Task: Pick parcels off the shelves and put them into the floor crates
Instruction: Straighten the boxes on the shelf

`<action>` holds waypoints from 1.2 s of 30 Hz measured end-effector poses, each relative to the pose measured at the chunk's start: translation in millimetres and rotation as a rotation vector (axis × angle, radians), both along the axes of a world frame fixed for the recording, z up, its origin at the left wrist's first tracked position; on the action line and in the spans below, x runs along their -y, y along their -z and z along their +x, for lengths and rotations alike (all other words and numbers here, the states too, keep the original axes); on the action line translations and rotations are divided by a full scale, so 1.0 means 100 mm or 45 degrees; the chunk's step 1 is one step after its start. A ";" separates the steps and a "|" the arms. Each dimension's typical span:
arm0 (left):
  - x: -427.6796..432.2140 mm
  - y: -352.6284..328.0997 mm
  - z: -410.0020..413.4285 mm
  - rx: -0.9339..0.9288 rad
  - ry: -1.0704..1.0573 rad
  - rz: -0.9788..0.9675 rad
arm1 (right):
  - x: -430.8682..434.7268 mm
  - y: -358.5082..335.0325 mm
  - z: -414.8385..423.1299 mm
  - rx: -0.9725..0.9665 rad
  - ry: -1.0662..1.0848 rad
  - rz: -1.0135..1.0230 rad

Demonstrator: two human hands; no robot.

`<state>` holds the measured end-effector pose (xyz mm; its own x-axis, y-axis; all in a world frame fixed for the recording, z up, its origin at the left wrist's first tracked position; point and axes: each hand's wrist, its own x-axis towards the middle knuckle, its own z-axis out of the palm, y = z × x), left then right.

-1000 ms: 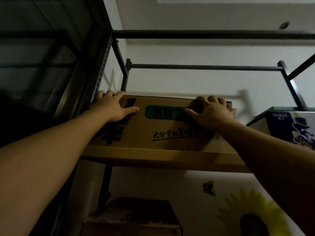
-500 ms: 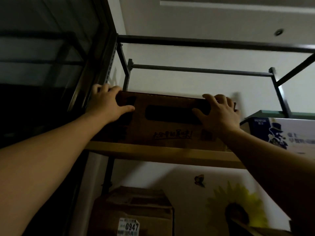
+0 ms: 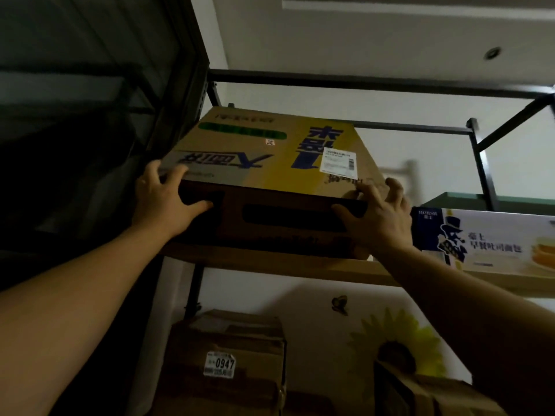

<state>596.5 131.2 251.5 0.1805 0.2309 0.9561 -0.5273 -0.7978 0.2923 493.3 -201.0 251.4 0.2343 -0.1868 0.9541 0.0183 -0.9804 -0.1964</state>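
A large brown cardboard parcel with yellow and blue print and a white label sits on the top wooden shelf, tipped so that its top face leans toward me. My left hand grips its near left corner, fingers over the top edge, thumb on the dark front face. My right hand grips the near right corner the same way. No floor crate is in view.
A blue-and-white printed box stands on the same shelf to the right. Below are a brown parcel labelled 0947 and another carton. The black metal rack frame runs overhead. A sunflower picture is on the wall.
The parcel has tipped forward, so its printed top face shows now. Both hands have stayed on its near corners.
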 end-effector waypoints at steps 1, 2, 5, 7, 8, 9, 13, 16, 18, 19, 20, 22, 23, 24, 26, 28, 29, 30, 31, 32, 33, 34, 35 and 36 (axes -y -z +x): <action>-0.02 0.03 0.00 -0.017 0.016 0.004 | -0.01 0.04 -0.01 -0.012 -0.011 0.031; -0.04 0.06 -0.01 -0.025 0.024 0.012 | -0.02 0.09 -0.02 -0.027 -0.024 0.063; -0.09 0.15 -0.04 -0.019 0.039 0.023 | -0.06 0.22 -0.05 -0.052 -0.039 0.105; -0.12 0.23 -0.08 -0.012 0.045 0.013 | -0.07 0.31 -0.07 -0.030 -0.052 0.123; -0.13 0.28 -0.10 -0.010 0.041 0.007 | -0.08 0.35 -0.09 -0.015 -0.070 0.141; -0.13 0.33 -0.12 -0.005 0.033 0.004 | -0.09 0.39 -0.10 -0.003 -0.093 0.158; -0.15 0.50 -0.14 0.032 0.042 0.001 | -0.12 0.58 -0.15 0.013 -0.156 0.189; -0.17 0.57 -0.10 0.037 0.036 0.013 | -0.13 0.66 -0.16 0.020 -0.167 0.193; -0.16 0.58 -0.10 0.018 0.039 0.007 | -0.13 0.68 -0.17 0.018 -0.169 0.194; -0.15 0.57 -0.12 0.007 0.049 0.001 | -0.12 0.67 -0.16 0.021 -0.172 0.191; -0.14 0.56 -0.13 -0.003 0.058 -0.009 | -0.12 0.66 -0.16 0.024 -0.176 0.187; -0.11 0.54 -0.15 -0.016 0.070 -0.019 | -0.11 0.62 -0.15 0.029 -0.167 0.177; -0.11 0.52 -0.16 -0.018 0.068 -0.017 | -0.11 0.60 -0.14 0.032 -0.152 0.171; -0.10 0.50 -0.15 -0.017 0.062 -0.012 | -0.10 0.56 -0.13 0.038 -0.135 0.164; -0.10 0.44 -0.11 -0.010 0.053 0.000 | -0.10 0.48 -0.10 0.051 -0.106 0.150; -0.11 0.35 -0.06 -0.003 0.036 0.007 | -0.09 0.38 -0.06 0.064 -0.095 0.142; -0.11 0.30 -0.03 -0.001 0.029 0.010 | -0.09 0.33 -0.04 0.072 -0.096 0.139; -0.11 0.24 0.00 0.001 0.027 0.014 | -0.09 0.27 -0.02 0.084 -0.100 0.135; -0.11 0.19 0.03 0.005 0.026 0.018 | -0.08 0.21 0.00 0.100 -0.109 0.128; -0.10 0.13 0.06 0.005 0.026 0.020 | -0.07 0.16 0.02 0.119 -0.120 0.121; -0.10 0.07 0.08 0.001 0.029 0.023 | -0.07 0.10 0.05 0.135 -0.127 0.113; -0.08 0.02 0.11 -0.003 0.037 0.027 | -0.06 0.04 0.09 0.145 -0.123 0.103; -0.07 -0.04 0.13 -0.005 0.042 0.034 | -0.04 -0.01 0.14 0.146 -0.113 0.098; -0.06 -0.09 0.16 -0.015 0.046 0.043 | -0.03 -0.06 0.20 0.141 -0.103 0.098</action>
<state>612.1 137.1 260.6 0.1996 0.1916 0.9610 -0.5525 -0.7879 0.2719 512.9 -198.0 257.8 0.1456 -0.2450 0.9585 0.1220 -0.9570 -0.2632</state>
